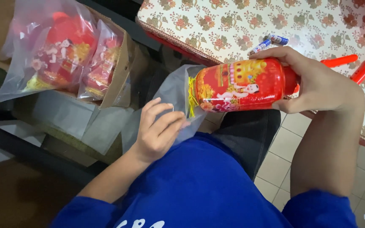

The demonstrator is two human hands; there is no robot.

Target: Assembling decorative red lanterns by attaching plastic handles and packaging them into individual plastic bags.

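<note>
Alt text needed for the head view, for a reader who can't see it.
A right hand holds a red lantern sideways at the mouth of a clear plastic bag gripped by the left hand. Bagged lanterns fill a cardboard box beside a floral-clothed table.

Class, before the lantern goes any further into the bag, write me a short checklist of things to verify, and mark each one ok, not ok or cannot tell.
1. Right hand has a firm grip on the red lantern: ok.
2. Left hand holds the clear plastic bag: ok.
3. Bag mouth open wide enough: cannot tell.
4. Yellow tassel points towards the bag: ok.
5. Cardboard box of bagged lanterns close by: ok.
</note>
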